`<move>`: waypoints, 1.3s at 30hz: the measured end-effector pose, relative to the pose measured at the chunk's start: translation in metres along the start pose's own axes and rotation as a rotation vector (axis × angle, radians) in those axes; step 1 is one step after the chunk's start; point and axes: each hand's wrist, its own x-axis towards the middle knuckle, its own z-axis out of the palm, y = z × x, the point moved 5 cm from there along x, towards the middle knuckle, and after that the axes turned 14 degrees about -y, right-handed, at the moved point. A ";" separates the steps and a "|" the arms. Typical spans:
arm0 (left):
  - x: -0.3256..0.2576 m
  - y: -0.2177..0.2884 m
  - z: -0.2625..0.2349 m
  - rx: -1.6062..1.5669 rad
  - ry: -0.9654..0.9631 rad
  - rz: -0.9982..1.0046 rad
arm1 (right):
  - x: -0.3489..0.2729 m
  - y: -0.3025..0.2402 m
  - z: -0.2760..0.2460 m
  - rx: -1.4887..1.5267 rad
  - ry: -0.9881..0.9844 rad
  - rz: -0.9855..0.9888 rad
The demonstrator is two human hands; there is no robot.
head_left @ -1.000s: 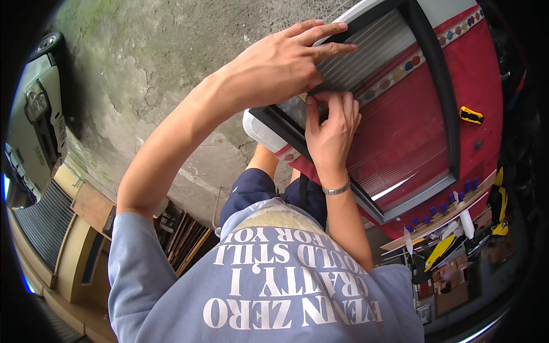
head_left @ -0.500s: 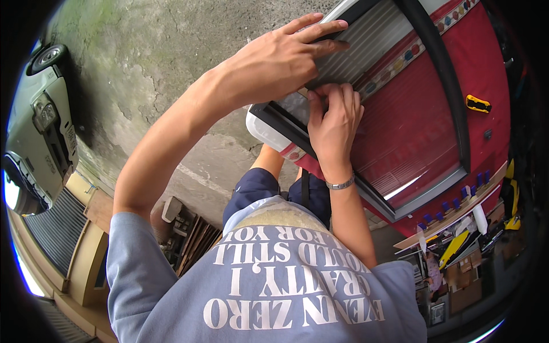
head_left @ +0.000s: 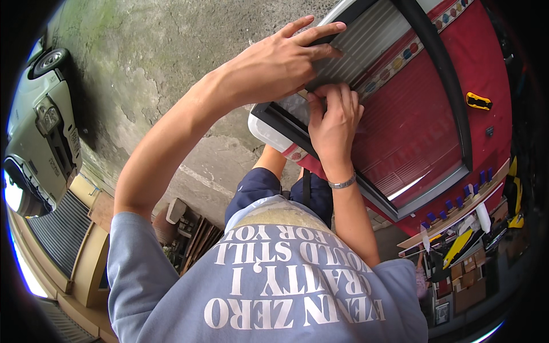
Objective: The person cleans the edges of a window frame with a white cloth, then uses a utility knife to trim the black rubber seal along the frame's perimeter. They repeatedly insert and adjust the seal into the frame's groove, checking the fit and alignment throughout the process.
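A glass pane [head_left: 409, 120] in a dark frame [head_left: 443, 74] lies on a red cloth [head_left: 486, 60] in front of me, to the right. The cloth's patterned border shows through the glass. My left hand [head_left: 280, 66] reaches over the frame's left side, fingers stretched and apart; its thumb is mostly hidden. Close beside it, my right hand [head_left: 336, 123] rests at the near left corner of the pane. Its fingers are bent and pressed together near the frame's inner edge. Whatever they may pinch is hidden.
A small yellow-and-black tool [head_left: 478, 101] lies on the cloth, right of the frame. Several blue pieces [head_left: 458, 202] stand along a wooden strip [head_left: 446, 223]. Tools and boxes crowd the lower right. A parked vehicle [head_left: 43, 140] stands at the far left on concrete ground [head_left: 154, 68].
Both hands stay nearly in place. The fingers of the left hand have dipped slightly over the frame. My view has shifted a little.
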 end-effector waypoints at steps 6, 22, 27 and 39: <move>0.001 0.000 -0.001 -0.009 -0.015 -0.015 | 0.000 -0.001 -0.001 0.001 0.003 -0.007; 0.001 0.001 -0.003 0.011 -0.028 -0.043 | -0.001 0.000 0.003 -0.003 -0.055 0.017; 0.001 0.008 -0.011 0.067 -0.051 -0.058 | -0.001 0.003 0.003 0.017 -0.029 0.010; -0.001 -0.007 0.003 -0.094 -0.021 0.063 | -0.003 0.003 0.002 0.031 -0.021 -0.007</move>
